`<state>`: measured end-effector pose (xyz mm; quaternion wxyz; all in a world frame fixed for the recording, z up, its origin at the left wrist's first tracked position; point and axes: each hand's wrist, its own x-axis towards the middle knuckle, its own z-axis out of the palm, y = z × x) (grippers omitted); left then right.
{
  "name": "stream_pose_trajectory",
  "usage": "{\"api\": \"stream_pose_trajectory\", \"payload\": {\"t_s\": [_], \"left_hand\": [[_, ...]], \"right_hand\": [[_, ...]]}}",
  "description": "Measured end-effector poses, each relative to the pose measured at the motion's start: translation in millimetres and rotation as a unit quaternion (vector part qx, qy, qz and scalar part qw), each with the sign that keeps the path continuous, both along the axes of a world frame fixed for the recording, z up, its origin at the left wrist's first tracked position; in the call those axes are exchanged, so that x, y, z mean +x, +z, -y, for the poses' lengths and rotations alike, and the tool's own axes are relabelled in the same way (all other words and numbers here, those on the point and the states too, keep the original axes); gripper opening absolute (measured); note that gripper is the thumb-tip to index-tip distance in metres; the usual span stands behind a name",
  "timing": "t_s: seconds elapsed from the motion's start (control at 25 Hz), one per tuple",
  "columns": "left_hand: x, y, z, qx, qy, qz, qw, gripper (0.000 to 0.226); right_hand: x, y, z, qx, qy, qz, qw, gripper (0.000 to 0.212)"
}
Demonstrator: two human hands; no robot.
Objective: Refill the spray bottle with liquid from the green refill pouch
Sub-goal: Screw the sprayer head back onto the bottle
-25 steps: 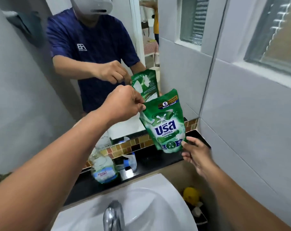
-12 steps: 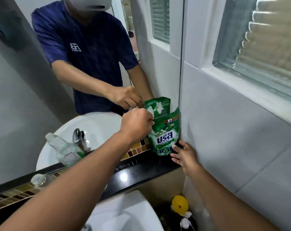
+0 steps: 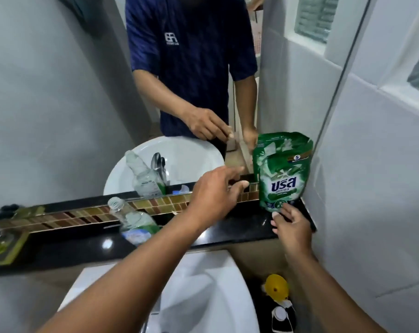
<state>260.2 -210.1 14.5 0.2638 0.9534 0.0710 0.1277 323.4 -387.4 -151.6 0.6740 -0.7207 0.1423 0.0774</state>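
The green refill pouch (image 3: 284, 179) stands upright on the black ledge (image 3: 239, 229), in the right corner against the mirror. My left hand (image 3: 215, 191) hovers just left of the pouch with its fingers spread, holding nothing. My right hand (image 3: 291, 224) is low at the pouch's base, its fingertips touching the bottom edge, not closed around it. The clear spray bottle (image 3: 131, 217), with its neck uncapped and a little liquid inside, stands on the ledge to the left. My left forearm hides its lower right side.
A white sink basin (image 3: 203, 296) lies below the ledge. A yellow-topped object (image 3: 275, 287) sits on the floor to the sink's right. The mirror (image 3: 59, 104) rises behind the ledge, and a tiled wall (image 3: 371, 188) closes the right side.
The pouch has come down from the air onto the ledge corner. My left hand let go of its top corner and drew back to the left. My right hand stays at its base.
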Motion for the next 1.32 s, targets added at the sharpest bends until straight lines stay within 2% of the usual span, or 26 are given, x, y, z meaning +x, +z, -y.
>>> {"api": "stream_pose_trajectory", "payload": {"t_s": [0.12, 0.24, 0.36, 0.44, 0.56, 0.68, 0.76, 0.88, 1.08, 1.2, 1.32], "left_hand": [[-82, -41, -47, -0.043, 0.079, -0.023, 0.996, 0.037], [-152, -75, -93, -0.106, 0.195, -0.045, 0.974, 0.031], [-192, -91, -134, -0.153, 0.289, -0.024, 0.945, 0.031], [-202, -91, -160, -0.168, 0.311, -0.002, 0.935, 0.036], [-198, -86, -187, -0.192, 0.293, 0.015, 0.936, 0.049], [-185, -85, -205, -0.21, 0.242, 0.006, 0.947, 0.06], [-175, -87, -216, -0.224, 0.209, 0.002, 0.952, 0.061], [-165, -89, -220, -0.245, 0.192, 0.012, 0.95, 0.055], [-168, -101, -212, -0.276, 0.202, 0.068, 0.937, 0.055], [-175, -105, -204, -0.281, 0.217, 0.106, 0.929, 0.054], [-182, -109, -198, -0.279, 0.219, 0.11, 0.928, 0.053]], "right_hand": [[-45, -8, -40, -0.055, 0.099, -0.004, 0.994, 0.044], [-84, -9, -85, -0.106, 0.203, 0.015, 0.973, 0.045], [-109, -3, -128, -0.175, 0.295, 0.045, 0.938, 0.05], [-114, 0, -157, -0.212, 0.308, 0.043, 0.927, 0.051], [-106, 5, -201, -0.279, 0.274, 0.034, 0.92, 0.055], [-95, 6, -236, -0.353, 0.241, 0.008, 0.904, 0.075], [-90, 3, -252, -0.373, 0.229, -0.013, 0.899, 0.082], [-84, -2, -262, -0.375, 0.2, -0.035, 0.904, 0.077], [-88, -5, -250, -0.318, 0.098, -0.025, 0.942, 0.065], [-102, 3, -231, -0.255, 0.053, -0.016, 0.965, 0.07], [-113, 28, -206, -0.168, -0.026, 0.035, 0.985, 0.058]]}}
